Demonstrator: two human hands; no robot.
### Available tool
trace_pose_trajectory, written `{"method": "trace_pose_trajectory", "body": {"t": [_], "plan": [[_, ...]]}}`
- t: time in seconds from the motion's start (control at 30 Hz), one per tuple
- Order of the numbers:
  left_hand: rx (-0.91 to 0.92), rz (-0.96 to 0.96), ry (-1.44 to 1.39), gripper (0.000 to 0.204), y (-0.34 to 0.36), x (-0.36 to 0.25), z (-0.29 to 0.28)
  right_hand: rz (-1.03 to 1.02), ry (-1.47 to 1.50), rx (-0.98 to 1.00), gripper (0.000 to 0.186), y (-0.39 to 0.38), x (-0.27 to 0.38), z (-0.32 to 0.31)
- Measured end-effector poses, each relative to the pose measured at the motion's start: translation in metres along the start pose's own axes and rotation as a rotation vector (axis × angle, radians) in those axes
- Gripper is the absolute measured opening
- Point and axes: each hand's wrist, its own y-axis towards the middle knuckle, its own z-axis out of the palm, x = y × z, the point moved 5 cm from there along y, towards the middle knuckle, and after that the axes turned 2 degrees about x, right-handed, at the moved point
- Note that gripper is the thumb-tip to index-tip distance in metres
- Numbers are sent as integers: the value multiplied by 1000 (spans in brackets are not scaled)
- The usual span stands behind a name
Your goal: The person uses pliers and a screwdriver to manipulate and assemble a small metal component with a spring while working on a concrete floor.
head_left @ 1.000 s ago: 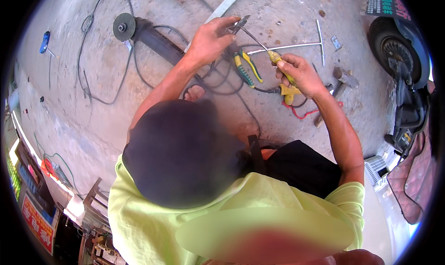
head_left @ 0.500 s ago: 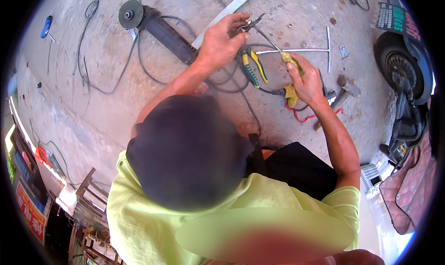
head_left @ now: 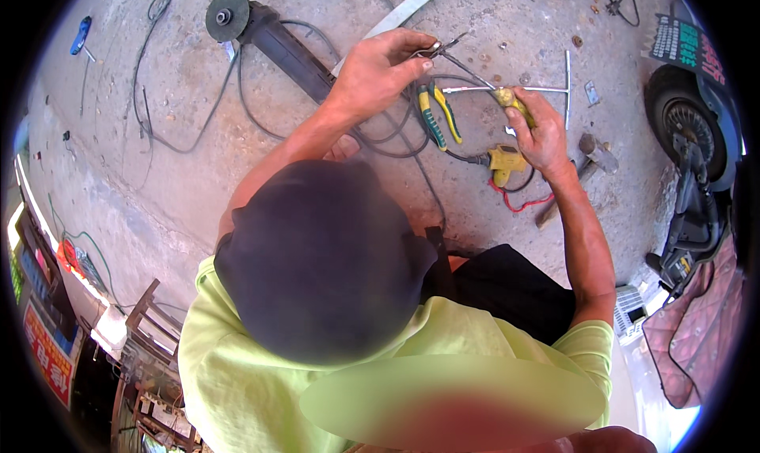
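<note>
My left hand (head_left: pixel 378 71) is closed on a small dark metal piece (head_left: pixel 450 43) with thin pointed ends. Its exact kind cannot be made out. In my right hand (head_left: pixel 545 135) is a screwdriver (head_left: pixel 518 108), gripped by its yellow handle. The shaft points up and left, its tip at the metal piece by my left fingertips. Just below, green-and-yellow-handled pliers (head_left: pixel 431 119) lie on the concrete floor. A yellow device with a cable (head_left: pixel 507 161) lies below my right hand, beside a red wire (head_left: pixel 518 207).
An angle grinder (head_left: pixel 289 53) lies left of my left hand, cables around it. A long pale strip (head_left: pixel 412 8) lies beyond. Rightward are a T-handle wrench (head_left: pixel 568 93), a hammer (head_left: pixel 599 154) and a vehicle wheel (head_left: pixel 682 119). A blue-handled tool (head_left: pixel 80 35) lies far left.
My right hand has shifted slightly right with the screwdriver, so more of the yellow device shows. My left hand has come slightly nearer and right, still holding the metal piece.
</note>
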Motion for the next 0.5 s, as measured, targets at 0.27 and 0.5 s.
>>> {"method": "trace_pose_trajectory", "body": {"t": [0.27, 0.5], "plan": [[-27, 39, 40, 36, -3, -4, -2, -36, -7, 11, 31, 7, 6, -5], [128, -141, -256, 39, 1, 3, -3, 30, 63, 37, 31, 10, 11, -4]]}}
